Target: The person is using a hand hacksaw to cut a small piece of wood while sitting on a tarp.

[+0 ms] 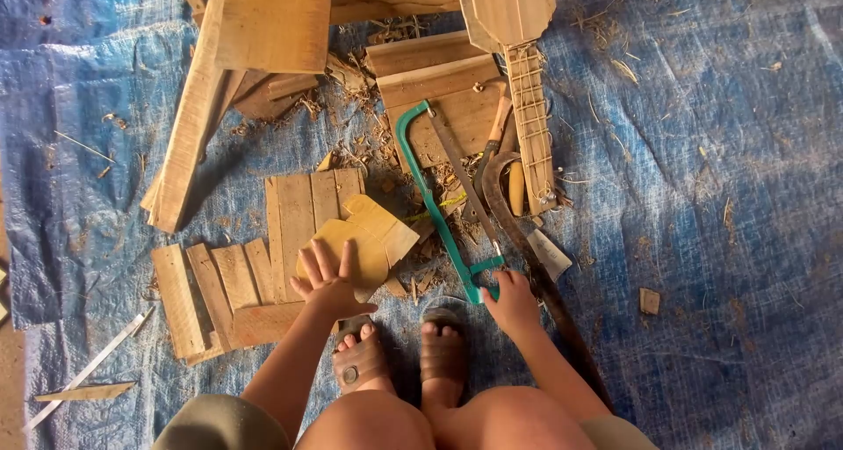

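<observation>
Fingers [327, 261] of left hand [329, 285] flat on cut wood piece [364, 239]; right hand [509, 301] gripping green hacksaw [439, 208] at 1 o'clock; no cutting yet.

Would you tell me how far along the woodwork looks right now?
Done: several cut slats lie on the tarp. In hand: the left hand rests on a shaped wooden piece, and the right hand grips the green hacksaw. No cut shows in that piece yet.
</observation>
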